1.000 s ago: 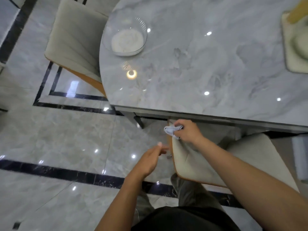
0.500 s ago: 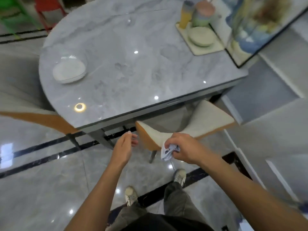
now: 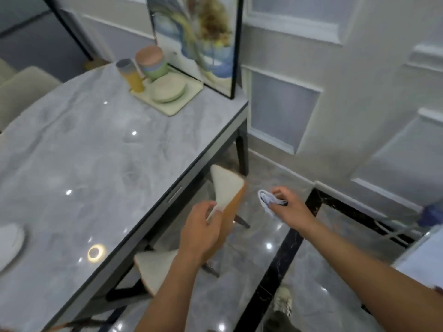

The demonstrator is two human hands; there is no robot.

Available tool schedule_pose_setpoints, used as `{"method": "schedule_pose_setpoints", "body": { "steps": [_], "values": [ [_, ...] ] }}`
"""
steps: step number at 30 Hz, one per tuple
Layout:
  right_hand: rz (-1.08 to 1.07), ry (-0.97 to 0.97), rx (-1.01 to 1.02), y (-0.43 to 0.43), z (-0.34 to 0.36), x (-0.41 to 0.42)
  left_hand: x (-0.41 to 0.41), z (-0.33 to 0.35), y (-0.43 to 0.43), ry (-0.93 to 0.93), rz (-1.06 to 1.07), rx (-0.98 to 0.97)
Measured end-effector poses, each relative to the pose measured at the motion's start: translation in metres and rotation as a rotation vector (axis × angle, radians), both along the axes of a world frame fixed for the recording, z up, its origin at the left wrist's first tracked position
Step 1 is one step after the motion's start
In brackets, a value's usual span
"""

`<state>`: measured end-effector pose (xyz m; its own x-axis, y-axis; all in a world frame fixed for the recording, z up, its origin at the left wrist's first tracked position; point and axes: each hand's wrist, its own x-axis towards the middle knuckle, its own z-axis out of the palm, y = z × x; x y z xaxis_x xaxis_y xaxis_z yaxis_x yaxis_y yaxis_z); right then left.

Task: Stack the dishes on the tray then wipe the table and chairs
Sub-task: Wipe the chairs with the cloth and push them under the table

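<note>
Gripping chair back (image 3: 226, 185), edge running away, left hand (image 3: 199, 232); right hand (image 3: 291, 208) pinches cloth (image 3: 266, 198).

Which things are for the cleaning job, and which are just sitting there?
For the job: cloth in right hand, chair held by left hand, table, tray, plates, cups.
Just there: framed picture, blurred blue thing at right.

Grey marble-look table top (image 3: 96, 152) and polished stone floor tiles (image 3: 335, 283) are shining glossy and reflecting light spots, chair (image 3: 225, 185) is showing matt cream upholstery with a smooth tan back, cloth (image 3: 266, 200) is looking soft and crumpled, tray (image 3: 178, 107) and plates (image 3: 167, 88) are looking matt.
</note>
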<state>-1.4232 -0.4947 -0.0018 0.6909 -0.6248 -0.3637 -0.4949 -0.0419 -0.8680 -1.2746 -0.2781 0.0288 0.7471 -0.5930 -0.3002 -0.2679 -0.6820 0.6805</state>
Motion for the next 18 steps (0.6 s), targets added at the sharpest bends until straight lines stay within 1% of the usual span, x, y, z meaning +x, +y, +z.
{"method": "schedule_pose_setpoints", "body": {
  "steps": [3,6,8,10,12,14,18],
  "values": [
    [-0.093,-0.048,0.193,-0.027,-0.027,0.040,-0.002,-0.009,-0.047,-0.008,0.020,0.005],
    [-0.123,-0.092,0.275,-0.048,-0.053,0.089,-0.004,-0.016,-0.074,-0.031,0.045,0.033],
    [-0.084,-0.110,0.308,-0.052,-0.068,0.118,-0.002,-0.015,-0.082,-0.074,0.074,0.055],
    [-0.041,-0.120,0.355,-0.060,-0.088,0.142,0.006,-0.024,-0.092,-0.155,0.016,0.108],
    [0.012,-0.118,0.340,-0.068,-0.109,0.162,0.013,-0.036,-0.094,-0.259,-0.039,0.131],
    [0.072,-0.117,0.306,-0.072,-0.127,0.182,0.020,-0.050,-0.090,-0.339,-0.057,0.104],
    [0.031,-0.135,0.322,-0.076,-0.157,0.210,0.023,-0.064,-0.086,-0.412,-0.068,0.076]
  ]
}}
